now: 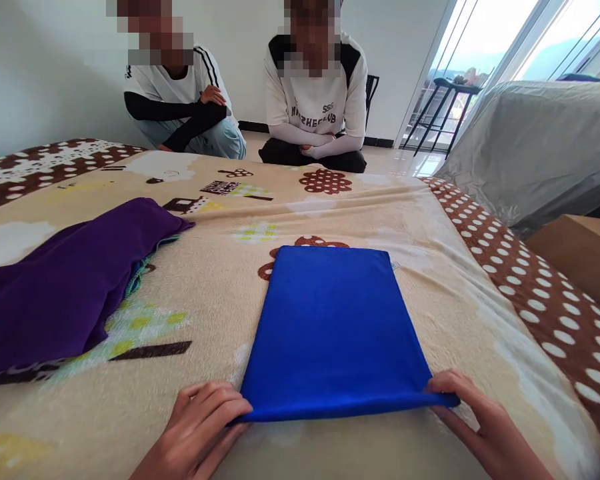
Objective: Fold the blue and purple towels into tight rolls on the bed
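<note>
A folded blue cloth (333,330) lies flat on the patterned blanket (220,280) in front of me. My left hand (200,427) pinches its near left corner, fingers closed on the fabric. At the near right corner, my right hand (475,417) grips the edge the same way. The near edge is lifted slightly off the blanket between both hands.
A purple cloth (60,287) lies crumpled at the left, over a bit of green fabric (140,273). Two people (310,100) sit on the floor beyond the bed's far edge. A grey covered sofa (540,147) and a cardboard box (580,257) stand at the right.
</note>
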Demonstrator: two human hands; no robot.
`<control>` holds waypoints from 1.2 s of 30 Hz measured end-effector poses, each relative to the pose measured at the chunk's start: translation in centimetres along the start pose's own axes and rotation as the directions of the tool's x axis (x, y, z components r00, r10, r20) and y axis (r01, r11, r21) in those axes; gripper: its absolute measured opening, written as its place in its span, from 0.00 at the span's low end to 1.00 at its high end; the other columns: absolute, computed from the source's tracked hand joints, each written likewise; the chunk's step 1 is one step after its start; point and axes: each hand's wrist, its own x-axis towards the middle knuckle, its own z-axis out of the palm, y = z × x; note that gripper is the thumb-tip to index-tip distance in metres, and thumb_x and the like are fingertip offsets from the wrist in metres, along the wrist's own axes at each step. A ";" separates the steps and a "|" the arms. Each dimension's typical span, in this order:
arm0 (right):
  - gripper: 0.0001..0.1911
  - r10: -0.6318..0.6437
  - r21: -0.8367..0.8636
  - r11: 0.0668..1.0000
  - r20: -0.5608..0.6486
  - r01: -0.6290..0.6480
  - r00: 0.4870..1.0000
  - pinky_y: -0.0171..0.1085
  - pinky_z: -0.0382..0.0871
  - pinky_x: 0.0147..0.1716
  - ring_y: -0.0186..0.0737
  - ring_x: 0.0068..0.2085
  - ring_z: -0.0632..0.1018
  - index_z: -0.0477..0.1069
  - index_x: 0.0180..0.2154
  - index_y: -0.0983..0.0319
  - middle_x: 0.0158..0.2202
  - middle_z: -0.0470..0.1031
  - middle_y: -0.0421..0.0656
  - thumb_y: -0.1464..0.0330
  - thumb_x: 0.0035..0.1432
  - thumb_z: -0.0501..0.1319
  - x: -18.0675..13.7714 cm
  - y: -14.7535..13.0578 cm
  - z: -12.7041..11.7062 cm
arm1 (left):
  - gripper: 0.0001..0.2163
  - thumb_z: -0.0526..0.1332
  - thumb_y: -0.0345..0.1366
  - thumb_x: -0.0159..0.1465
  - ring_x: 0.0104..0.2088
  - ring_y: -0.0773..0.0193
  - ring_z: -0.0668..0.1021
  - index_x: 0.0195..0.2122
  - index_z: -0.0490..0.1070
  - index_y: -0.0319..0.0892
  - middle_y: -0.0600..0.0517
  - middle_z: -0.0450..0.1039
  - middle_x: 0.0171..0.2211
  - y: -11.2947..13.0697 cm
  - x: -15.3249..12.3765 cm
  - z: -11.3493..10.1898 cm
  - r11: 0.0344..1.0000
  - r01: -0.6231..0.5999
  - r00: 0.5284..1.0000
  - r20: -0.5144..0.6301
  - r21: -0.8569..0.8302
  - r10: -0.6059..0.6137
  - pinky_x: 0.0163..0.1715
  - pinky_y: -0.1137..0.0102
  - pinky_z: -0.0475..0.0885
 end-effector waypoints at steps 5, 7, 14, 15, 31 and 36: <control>0.09 0.024 -0.224 0.972 -0.232 -0.077 0.972 0.39 0.73 0.40 0.41 0.39 0.79 0.73 0.46 0.56 0.38 0.78 0.42 0.62 0.67 0.59 -0.2 1.2 2.4 | 0.14 0.58 0.33 0.69 0.39 0.62 0.78 0.55 0.70 0.48 0.53 0.79 0.40 -0.9 0.0 1.6 0.957 0.021 0.997 -0.076 0.290 0.001 0.46 0.65 0.64; 0.10 -0.025 -0.409 0.900 -0.398 -0.153 0.917 0.46 0.70 0.44 0.46 0.40 0.78 0.74 0.47 0.56 0.41 0.78 0.46 0.63 0.65 0.61 -0.5 0.6 4.4 | 0.12 0.58 0.31 0.68 0.41 0.58 0.77 0.52 0.73 0.48 0.50 0.79 0.41 0.2 0.0 3.4 0.899 0.148 0.971 -0.233 0.413 -0.053 0.46 0.62 0.61; 0.27 -0.323 -0.345 0.911 -0.254 0.227 0.912 0.42 0.69 0.50 0.44 0.55 0.78 0.65 0.64 0.57 0.55 0.77 0.43 0.73 0.65 0.54 1.9 -8.2 11.0 | 0.11 0.55 0.26 0.69 0.43 0.58 0.78 0.44 0.75 0.43 0.47 0.78 0.40 7.8 2.5 9.7 0.962 0.071 0.962 -0.274 0.264 0.004 0.48 0.61 0.64; 0.27 -0.364 -0.328 0.901 -0.216 0.284 0.906 0.40 0.68 0.52 0.42 0.57 0.76 0.64 0.65 0.60 0.57 0.75 0.42 0.74 0.65 0.52 2.3 -8.6 11.0 | 0.12 0.53 0.25 0.69 0.43 0.59 0.78 0.45 0.75 0.41 0.47 0.79 0.40 7.9 2.7 9.7 0.971 0.033 0.968 -0.250 0.238 0.029 0.49 0.62 0.65; 0.34 -0.311 -0.550 0.809 -0.105 0.205 0.945 0.45 0.60 0.63 0.44 0.67 0.66 0.49 0.71 0.66 0.65 0.65 0.48 0.73 0.65 0.51 2.2 -7.0 7.6 | 0.24 0.53 0.28 0.65 0.64 0.56 0.69 0.63 0.66 0.34 0.44 0.69 0.63 6.8 2.6 7.2 0.889 -0.157 0.984 -0.014 0.430 0.180 0.67 0.59 0.52; 0.31 -0.266 -0.573 0.790 -0.002 0.217 0.964 0.43 0.54 0.66 0.41 0.68 0.64 0.54 0.69 0.66 0.68 0.61 0.45 0.66 0.68 0.53 2.4 -6.3 8.3 | 0.26 0.55 0.41 0.70 0.67 0.60 0.65 0.68 0.60 0.41 0.48 0.64 0.67 5.6 3.1 8.0 0.868 -0.136 0.991 0.058 0.478 0.124 0.67 0.64 0.50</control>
